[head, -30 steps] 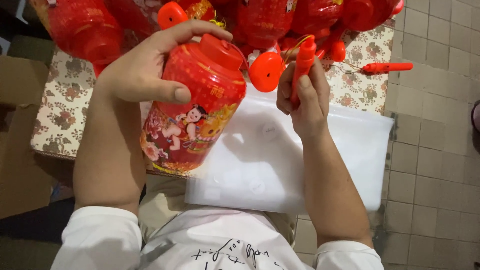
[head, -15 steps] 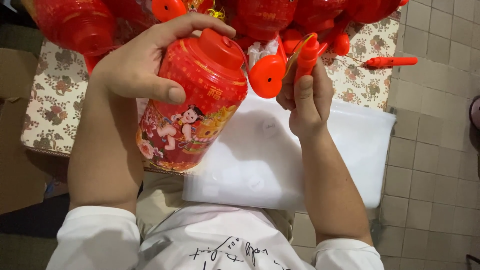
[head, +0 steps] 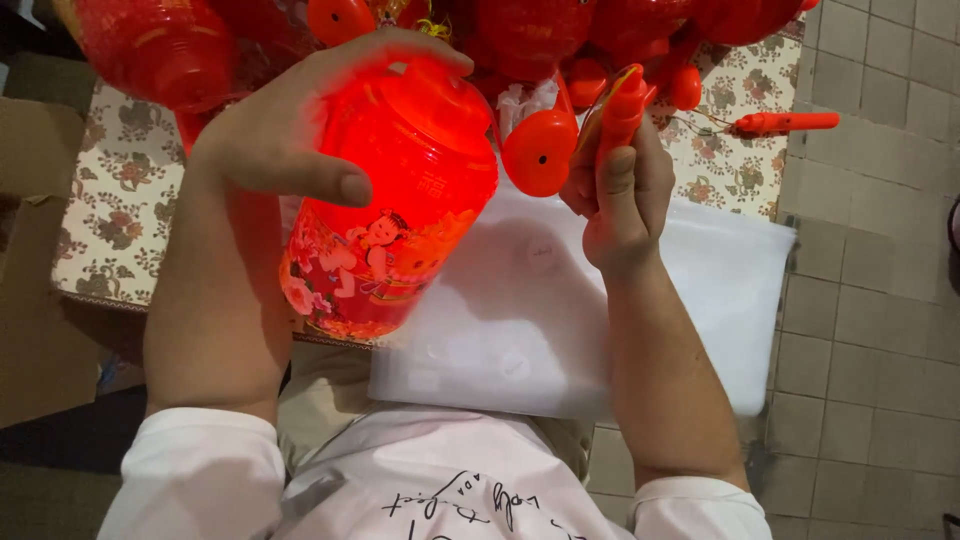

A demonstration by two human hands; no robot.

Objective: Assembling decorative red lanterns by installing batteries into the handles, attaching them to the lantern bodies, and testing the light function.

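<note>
My left hand point(head: 290, 140) grips a red plastic lantern point(head: 390, 210) from its upper side, thumb across the front. The lantern is barrel-shaped, printed with cartoon children and flowers, and it glows bright red from inside. My right hand point(head: 620, 200) is closed around a red plastic handle stick point(head: 618, 115), thumb pressed along it. A round red cap point(head: 540, 152) hangs between the lantern and the stick. Both hands are held above a white plastic bag point(head: 680, 300) on my lap.
A table with a floral cloth point(head: 110, 210) stands ahead, piled with more red lanterns point(head: 150, 45) and red caps. Another red handle stick point(head: 785, 122) lies on the cloth at right. A cardboard box point(head: 35, 250) sits left; grey tiled floor point(head: 880, 300) lies right.
The lantern has lit up and now glows from inside; it was unlit before. Both hands hold their positions, with my right thumb pressed on the stick.
</note>
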